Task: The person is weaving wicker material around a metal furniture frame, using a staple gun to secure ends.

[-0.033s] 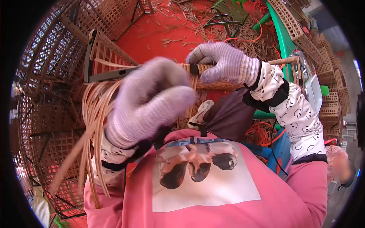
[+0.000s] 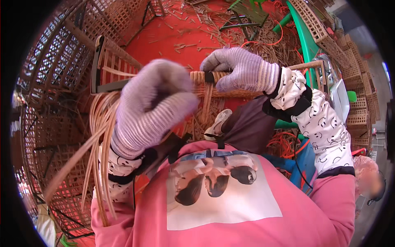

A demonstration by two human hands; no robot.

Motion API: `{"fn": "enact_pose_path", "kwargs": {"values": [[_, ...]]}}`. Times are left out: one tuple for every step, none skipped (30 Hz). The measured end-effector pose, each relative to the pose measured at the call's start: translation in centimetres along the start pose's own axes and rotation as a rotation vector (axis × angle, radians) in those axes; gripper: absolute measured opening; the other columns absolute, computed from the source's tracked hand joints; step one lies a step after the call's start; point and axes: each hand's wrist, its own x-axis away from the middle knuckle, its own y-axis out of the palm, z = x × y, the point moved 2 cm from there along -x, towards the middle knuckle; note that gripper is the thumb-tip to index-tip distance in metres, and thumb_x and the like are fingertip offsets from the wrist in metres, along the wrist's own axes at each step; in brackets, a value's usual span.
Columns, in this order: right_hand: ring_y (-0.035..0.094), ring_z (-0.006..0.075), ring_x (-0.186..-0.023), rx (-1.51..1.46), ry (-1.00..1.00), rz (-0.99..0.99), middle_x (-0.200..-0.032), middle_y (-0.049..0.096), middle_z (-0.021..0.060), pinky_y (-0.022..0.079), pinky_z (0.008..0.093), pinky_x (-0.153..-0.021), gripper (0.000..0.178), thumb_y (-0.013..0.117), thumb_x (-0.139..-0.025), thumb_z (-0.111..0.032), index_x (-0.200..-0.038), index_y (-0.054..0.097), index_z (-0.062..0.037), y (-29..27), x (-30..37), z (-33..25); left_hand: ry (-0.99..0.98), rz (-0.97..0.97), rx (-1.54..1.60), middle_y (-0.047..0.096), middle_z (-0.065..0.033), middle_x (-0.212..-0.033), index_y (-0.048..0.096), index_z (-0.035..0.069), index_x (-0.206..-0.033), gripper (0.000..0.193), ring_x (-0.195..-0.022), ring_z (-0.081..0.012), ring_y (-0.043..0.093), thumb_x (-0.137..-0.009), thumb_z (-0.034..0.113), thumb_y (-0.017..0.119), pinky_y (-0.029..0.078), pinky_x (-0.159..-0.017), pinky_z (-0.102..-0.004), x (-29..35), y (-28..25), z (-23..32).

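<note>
In front of me is a frame with a strip-wrapped bar point(image 2: 218, 91), marked by a black band point(image 2: 209, 77). My right hand point(image 2: 236, 68), in a ribbed lilac glove, is closed over this bar, thumb beside the band. My left hand point(image 2: 154, 105), gloved alike and blurred, is curled left of it. From behind that glove a bundle of tan rattan-like strips point(image 2: 103, 119) arches out and hangs past my left forearm; the grip itself is hidden. Two short strip ends point(image 2: 207, 99) dangle below the band. A slatted end of the frame point(image 2: 111, 61) stands beyond my left hand.
Brown woven lattice panels point(image 2: 53, 61) crowd the left side. Cut strip scraps point(image 2: 197, 24) litter the red floor point(image 2: 164, 37). An orange cord point(image 2: 271, 43) runs near a green table edge point(image 2: 304, 37). Stacked woven pieces point(image 2: 358, 107) and another person point(image 2: 366, 177) are at right.
My left hand has moved left, away from the right hand, and the strip bundle has shifted left with it. More of the wrapped bar shows between the hands. My right hand has barely moved.
</note>
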Motion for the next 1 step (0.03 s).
{"fn": "enact_pose_path", "kwargs": {"values": [[0.063, 0.0182, -0.088, 0.038, 0.039, -0.02, -0.096, 0.067, 0.0091, 0.05, 0.0305, -0.079, 0.048, 0.073, -0.065, -0.013, -0.11, 0.06, -0.0037, -0.09, 0.24, -0.2, 0.159, 0.068, -0.298, 0.057, 0.0009, -0.076, 0.053, 0.004, -0.094, 0.014, -0.064, -0.004, 0.052, -0.086, 0.013, 0.061, 0.042, -0.057, -0.0179, -0.77, -0.54, -0.78]]}}
